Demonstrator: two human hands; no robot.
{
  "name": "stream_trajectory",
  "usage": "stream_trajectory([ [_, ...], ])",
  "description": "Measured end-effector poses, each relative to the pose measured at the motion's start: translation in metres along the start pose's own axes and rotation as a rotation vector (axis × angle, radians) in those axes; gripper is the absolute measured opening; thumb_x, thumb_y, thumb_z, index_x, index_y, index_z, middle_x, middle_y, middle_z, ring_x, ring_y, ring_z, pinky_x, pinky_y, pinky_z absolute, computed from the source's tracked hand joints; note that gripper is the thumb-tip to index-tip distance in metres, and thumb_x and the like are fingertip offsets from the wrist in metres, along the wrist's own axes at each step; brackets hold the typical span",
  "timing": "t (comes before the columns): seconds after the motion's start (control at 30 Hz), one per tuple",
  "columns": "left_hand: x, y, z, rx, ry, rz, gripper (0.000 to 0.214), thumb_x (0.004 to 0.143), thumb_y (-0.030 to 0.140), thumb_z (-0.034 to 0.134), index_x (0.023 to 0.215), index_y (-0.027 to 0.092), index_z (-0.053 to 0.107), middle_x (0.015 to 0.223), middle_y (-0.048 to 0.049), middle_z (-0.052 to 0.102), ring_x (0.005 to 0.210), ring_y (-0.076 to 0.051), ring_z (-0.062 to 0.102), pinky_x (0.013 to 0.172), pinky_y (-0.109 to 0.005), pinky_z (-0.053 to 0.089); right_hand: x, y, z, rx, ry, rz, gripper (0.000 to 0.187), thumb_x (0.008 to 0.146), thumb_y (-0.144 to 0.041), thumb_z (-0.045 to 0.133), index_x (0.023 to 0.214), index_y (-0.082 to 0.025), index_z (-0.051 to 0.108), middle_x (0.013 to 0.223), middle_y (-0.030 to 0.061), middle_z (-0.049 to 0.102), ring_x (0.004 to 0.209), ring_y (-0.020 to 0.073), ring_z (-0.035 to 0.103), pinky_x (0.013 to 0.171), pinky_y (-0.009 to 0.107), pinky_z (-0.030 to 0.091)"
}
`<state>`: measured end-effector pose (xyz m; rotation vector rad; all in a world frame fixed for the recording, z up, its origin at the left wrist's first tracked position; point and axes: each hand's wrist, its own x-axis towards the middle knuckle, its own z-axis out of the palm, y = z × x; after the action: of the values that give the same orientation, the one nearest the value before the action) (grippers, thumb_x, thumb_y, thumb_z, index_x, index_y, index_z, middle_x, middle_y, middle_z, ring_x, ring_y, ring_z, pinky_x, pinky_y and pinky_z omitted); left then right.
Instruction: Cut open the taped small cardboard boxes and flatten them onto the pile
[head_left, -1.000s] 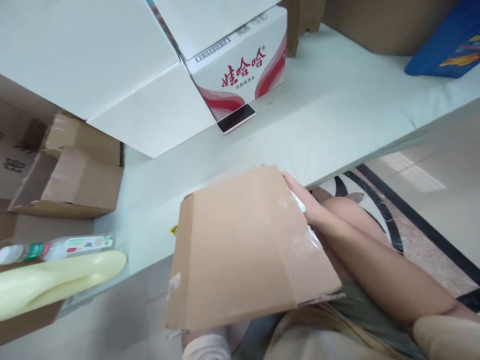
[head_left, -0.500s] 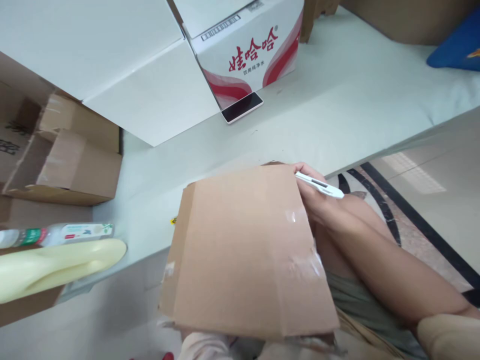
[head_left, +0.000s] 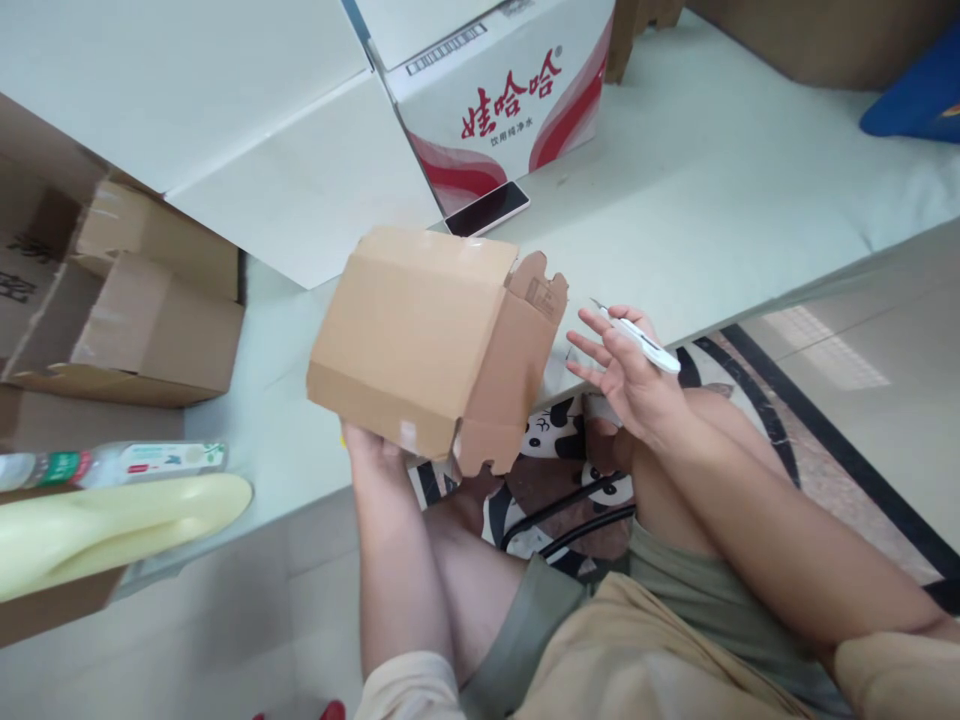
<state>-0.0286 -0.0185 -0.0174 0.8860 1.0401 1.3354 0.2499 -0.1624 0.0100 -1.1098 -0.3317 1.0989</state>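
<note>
The cardboard box (head_left: 405,325) is over the near edge of the worktop (head_left: 720,190), tilted, with its notched end flaps at the right; whether any part of it rests there, I cannot tell. It should handle as light and fairly stiff, though the loose flaps would bend under pressure (the shiny tape on its side may feel slick). The solid near edge and underside look like the best places to grip; the flaps look too weak to hold by.

The left hand (head_left: 369,445) is clamped on the near edge of the box from below, its fingertips hidden, with the forearm rising almost straight from the near side. The right hand (head_left: 626,380), apart from the box and just right of it, pinches a white knife (head_left: 649,350) near the thumb while the other fingers spread towards the flaps. Its forearm slants in from the near right. A phone (head_left: 487,209) lies beyond the box.
</note>
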Motion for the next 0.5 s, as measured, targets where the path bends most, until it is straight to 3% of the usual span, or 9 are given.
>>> stream_trajectory([
  [0.1,0.004,0.000,0.007,-0.039,0.013,0.034,0.037,0.069,0.048,0.083,0.090,0.020,0.070,0.090,-0.0030,0.075,0.094,-0.018,0.071,0.081,-0.026,0.060,0.000,0.001,-0.002,-0.083,-0.074,0.062,0.068,0.067,-0.058,0.082,0.114,-0.036,0.039,0.160,0.0022,0.042,0.131,0.0244,0.059,0.097,0.044,0.057],
  [0.23,0.001,-0.001,0.016,0.025,0.076,0.112,0.031,0.068,0.034,0.083,0.096,0.025,0.073,0.099,-0.0017,0.077,0.098,-0.017,0.072,0.088,-0.028,0.059,0.000,0.004,-0.004,-0.220,-0.140,0.046,0.064,0.075,-0.062,0.072,0.119,-0.038,0.032,0.167,0.0030,0.028,0.138,0.0243,0.052,0.098,0.045,0.058],
  [0.33,-0.004,-0.003,0.017,0.092,0.098,0.135,0.026,0.063,0.026,0.079,0.089,0.025,0.079,0.099,-0.0026,0.077,0.098,-0.018,0.071,0.092,-0.030,0.058,0.000,0.006,-0.003,-0.229,-0.112,0.025,0.064,0.074,-0.059,0.073,0.119,-0.036,0.034,0.158,0.0049,0.039,0.134,0.0256,0.054,0.089,0.040,0.060],
  [0.5,-0.008,-0.004,0.009,0.252,-0.179,0.175,0.037,0.052,0.016,0.059,0.078,0.026,0.083,0.110,-0.0052,0.076,0.116,-0.025,0.066,0.109,-0.038,0.050,0.003,0.004,-0.001,-0.166,0.068,0.011,0.058,0.072,-0.052,0.074,0.115,-0.030,0.041,0.124,0.0053,0.062,0.110,0.0241,0.065,0.083,0.037,0.060],
])
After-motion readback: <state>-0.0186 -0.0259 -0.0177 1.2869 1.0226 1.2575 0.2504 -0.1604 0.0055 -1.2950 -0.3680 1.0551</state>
